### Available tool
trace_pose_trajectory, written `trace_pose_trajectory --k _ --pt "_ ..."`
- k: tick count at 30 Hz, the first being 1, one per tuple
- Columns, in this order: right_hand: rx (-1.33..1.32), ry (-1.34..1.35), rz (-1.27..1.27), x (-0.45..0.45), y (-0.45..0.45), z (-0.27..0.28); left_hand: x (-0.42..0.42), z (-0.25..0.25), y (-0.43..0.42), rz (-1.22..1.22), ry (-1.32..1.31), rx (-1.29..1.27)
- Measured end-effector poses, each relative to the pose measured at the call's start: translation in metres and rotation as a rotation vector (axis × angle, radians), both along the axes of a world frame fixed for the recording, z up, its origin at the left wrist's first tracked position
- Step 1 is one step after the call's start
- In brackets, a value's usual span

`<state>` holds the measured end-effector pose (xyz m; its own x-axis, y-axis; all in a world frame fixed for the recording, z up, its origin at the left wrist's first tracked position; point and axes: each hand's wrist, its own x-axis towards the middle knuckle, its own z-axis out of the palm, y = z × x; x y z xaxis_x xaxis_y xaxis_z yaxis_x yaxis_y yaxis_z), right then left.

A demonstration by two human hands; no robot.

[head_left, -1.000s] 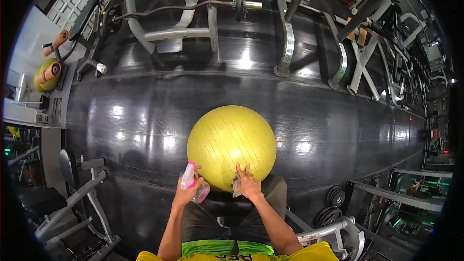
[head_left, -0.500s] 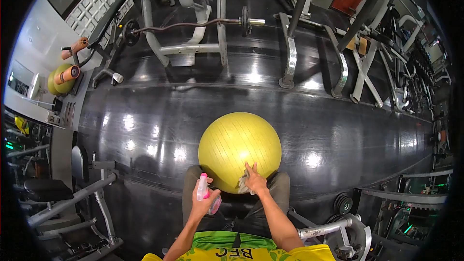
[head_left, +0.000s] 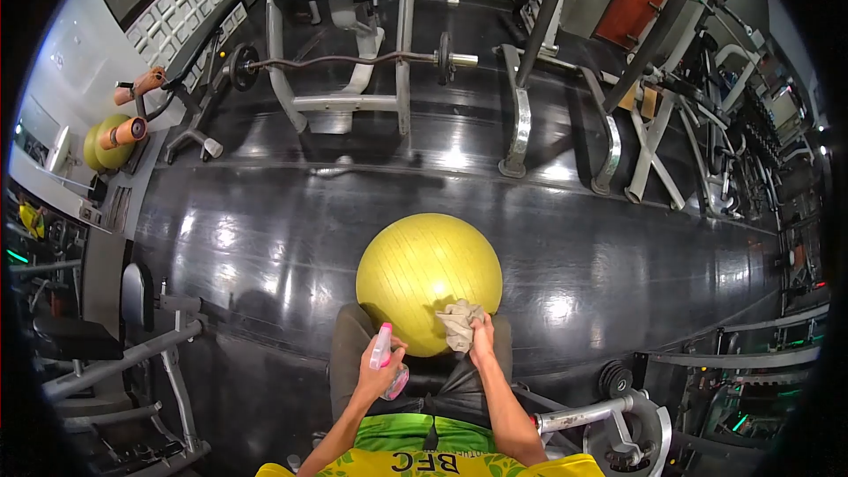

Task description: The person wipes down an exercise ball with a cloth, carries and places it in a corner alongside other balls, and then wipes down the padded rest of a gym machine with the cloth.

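A large yellow exercise ball (head_left: 427, 265) rests on the dark floor between my knees. My left hand (head_left: 378, 373) is wrapped round a spray bottle (head_left: 381, 349) with a pink and white head, at the ball's lower left. In my right hand (head_left: 482, 341) is a crumpled beige cloth (head_left: 459, 324), held over the ball's lower right side. Whether the cloth touches the ball cannot be made out.
A curved barbell (head_left: 353, 62) lies across a grey bench frame (head_left: 344, 103) ahead. Metal machine legs (head_left: 519, 119) stand at the upper right. Weight plates (head_left: 616, 379) and a machine seat (head_left: 78, 338) flank me. A second yellow ball (head_left: 111, 143) is at far left.
My right hand has turned and gathered the cloth, which now shows above the fingers instead of under them. The bottle in my left hand has shifted a little. The camera view has tilted upward.
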<state>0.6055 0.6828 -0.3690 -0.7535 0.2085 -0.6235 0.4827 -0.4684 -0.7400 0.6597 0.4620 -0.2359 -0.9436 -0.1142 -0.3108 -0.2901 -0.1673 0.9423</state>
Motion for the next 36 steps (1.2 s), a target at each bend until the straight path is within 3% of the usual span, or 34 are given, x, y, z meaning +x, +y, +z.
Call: trace_pose_trajectory --k 2,4,8,17,20,25,33,36 --pt "-0.085 0.054 -0.037 0.008 0.008 0.003 0.004 -0.006 0.005 -0.005 -0.039 -0.063" --pt "-0.338 0.06 -0.06 0.015 0.016 0.025 0.008 -0.008 0.009 0.013 -0.077 -0.076" --pt "-0.412 0.052 -0.161 0.019 0.031 0.063 0.014 -0.015 0.016 0.061 -0.163 -0.093" --pt "-0.481 0.184 -0.234 0.033 0.079 0.082 0.019 -0.018 0.022 -0.002 -0.177 -0.131" --pt "-0.95 0.46 -0.101 0.039 0.091 0.071 0.022 -0.016 0.018 -0.041 -0.188 -0.12" --pt "-0.754 0.291 -0.34 0.037 0.077 0.074 0.023 -0.019 0.011 -0.083 -0.209 -0.175" --pt "-0.664 0.2 -0.309 0.013 0.047 0.086 0.011 -0.021 0.007 -0.043 -0.204 -0.094" --pt "-0.675 0.139 -0.31 -0.001 0.045 0.079 -0.005 -0.023 0.004 -0.058 -0.32 -0.168"
